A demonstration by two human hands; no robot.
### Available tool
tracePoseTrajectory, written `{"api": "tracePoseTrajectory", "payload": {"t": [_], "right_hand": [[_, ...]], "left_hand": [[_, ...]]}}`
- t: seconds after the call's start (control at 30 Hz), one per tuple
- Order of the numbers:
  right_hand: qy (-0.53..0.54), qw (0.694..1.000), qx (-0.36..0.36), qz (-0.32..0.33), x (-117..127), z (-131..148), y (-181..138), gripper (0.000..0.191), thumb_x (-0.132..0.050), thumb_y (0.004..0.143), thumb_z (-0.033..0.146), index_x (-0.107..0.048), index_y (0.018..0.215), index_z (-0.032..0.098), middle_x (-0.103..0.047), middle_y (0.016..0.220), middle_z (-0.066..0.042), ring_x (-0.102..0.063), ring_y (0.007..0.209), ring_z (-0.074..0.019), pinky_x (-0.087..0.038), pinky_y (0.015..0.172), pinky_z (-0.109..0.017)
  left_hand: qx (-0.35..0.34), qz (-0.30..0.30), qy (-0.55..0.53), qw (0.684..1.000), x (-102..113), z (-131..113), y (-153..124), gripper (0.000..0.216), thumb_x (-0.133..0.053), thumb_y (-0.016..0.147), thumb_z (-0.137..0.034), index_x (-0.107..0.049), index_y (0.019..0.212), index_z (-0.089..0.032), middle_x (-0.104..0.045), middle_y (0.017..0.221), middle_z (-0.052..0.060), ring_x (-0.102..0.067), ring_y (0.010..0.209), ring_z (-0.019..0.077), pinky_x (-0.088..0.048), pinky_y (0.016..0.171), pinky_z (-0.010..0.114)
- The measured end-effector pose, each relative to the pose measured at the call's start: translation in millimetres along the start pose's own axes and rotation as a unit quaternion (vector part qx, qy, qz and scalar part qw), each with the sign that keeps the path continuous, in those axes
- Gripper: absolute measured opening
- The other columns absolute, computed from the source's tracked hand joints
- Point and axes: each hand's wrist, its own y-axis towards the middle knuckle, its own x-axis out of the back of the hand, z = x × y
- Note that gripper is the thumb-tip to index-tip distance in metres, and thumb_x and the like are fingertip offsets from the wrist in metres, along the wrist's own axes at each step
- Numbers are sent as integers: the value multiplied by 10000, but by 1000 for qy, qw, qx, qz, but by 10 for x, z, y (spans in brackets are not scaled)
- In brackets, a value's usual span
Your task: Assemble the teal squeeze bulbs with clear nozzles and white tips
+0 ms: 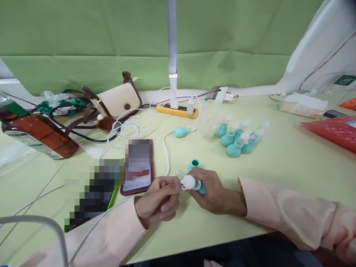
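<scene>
My right hand (pixel 210 191) is wrapped round a teal nasal aspirator (pixel 202 188), a squeeze bulb with a clear nozzle. Its white cap (pixel 189 182) points toward my left hand (pixel 161 200), whose thumb and forefinger pinch the cap's edge by a small loop. Just behind the right fingers, an open teal bulb (pixel 194 164) stands with its round mouth up. A small clear piece (pixel 180 173) lies near the left fingertips, partly hidden. Farther right stand several teal aspirators (pixel 236 142) with clear tips, and another aspirator (pixel 181 132) rests on its side.
Two phones, one in a red case (pixel 136 187), lie left of my hands among white cables (pixel 166 154). Behind are a yellow power strip (pixel 178 110), a cream handbag (pixel 118 100) and a tilted bottle (pixel 39 133). A clear bag (pixel 209 118) and red packaging (pixel 333 129) are rightward.
</scene>
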Motion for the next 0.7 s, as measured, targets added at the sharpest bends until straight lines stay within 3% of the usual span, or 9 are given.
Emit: {"api": "tracePoseTrajectory", "payload": {"t": [0.2, 0.3, 0.33, 0.37, 0.47, 0.5, 0.53, 0.57, 0.7], "right_hand": [[24, 997, -67, 27, 45, 20, 28, 65, -416, 805, 237, -405, 788, 175, -560, 704, -47, -558, 680, -162, -424, 492, -252], [53, 995, -82, 33, 75, 17, 33, 59, -437, 782, 222, -398, 776, 179, -528, 653, -29, -534, 636, -154, -414, 485, -254], [69, 994, -75, 24, 89, 14, 41, 61, -442, 774, 205, -398, 804, 175, -519, 647, -24, -523, 616, -147, -413, 487, -255], [91, 994, -58, 14, 106, 10, 53, 90, -442, 765, 183, -394, 840, 172, -512, 646, -19, -509, 595, -139, -413, 489, -256], [168, 985, 23, -13, 158, -4, 104, 206, -429, 736, 128, -373, 930, 167, -501, 670, -16, -471, 548, -111, -407, 483, -243], [184, 982, 42, -19, 171, -8, 117, 226, -427, 727, 119, -373, 941, 167, -498, 672, -15, -462, 537, -105, -401, 475, -237], [190, 980, 52, -23, 182, -12, 123, 233, -429, 720, 115, -378, 942, 166, -494, 664, -12, -454, 526, -102, -393, 465, -231], [190, 980, 54, -21, 190, -14, 122, 233, -432, 716, 114, -387, 940, 165, -491, 648, -8, -450, 515, -101, -385, 456, -226], [134, 991, 31, -2, 197, -7, 57, 225, -452, 725, 179, -427, 947, 152, -528, 638, -19, -498, 534, -120, -391, 469, -240]], "left_hand": [[-22, -25, 29, 999, 0, -18, 8, 171, -616, 655, -284, -504, 611, -163, -354, 254, -103, -195, 199, 20, -149, 231, 125], [-66, -77, 170, 980, 30, -7, 23, 166, -545, 708, -320, -498, 653, -171, -350, 276, -103, -215, 215, 33, -190, 252, 148], [-102, -112, 263, 953, 47, 4, 29, 154, -523, 725, -309, -501, 661, -171, -365, 295, -95, -252, 232, 41, -219, 272, 156], [-151, -150, 380, 900, 67, 18, 35, 139, -507, 738, -289, -511, 671, -168, -390, 320, -82, -301, 258, 51, -253, 301, 164], [-287, -205, 672, 651, 141, 69, 54, 103, -486, 746, -204, -559, 693, -156, -470, 393, -39, -428, 343, 87, -318, 385, 192], [-307, -200, 714, 597, 165, 84, 59, 114, -476, 746, -184, -573, 695, -153, -493, 410, -26, -454, 357, 101, -326, 394, 201], [-314, -189, 736, 569, 187, 97, 64, 133, -461, 750, -173, -581, 696, -152, -517, 426, -11, -475, 364, 116, -333, 394, 209], [-316, -180, 744, 561, 207, 105, 67, 155, -446, 756, -167, -587, 693, -151, -540, 442, 3, -493, 370, 129, -340, 389, 215], [-327, -151, 752, 552, 254, 114, 80, 216, -401, 781, -165, -602, 704, -156, -624, 541, 51, -574, 455, 164, -410, 424, 236]]}}
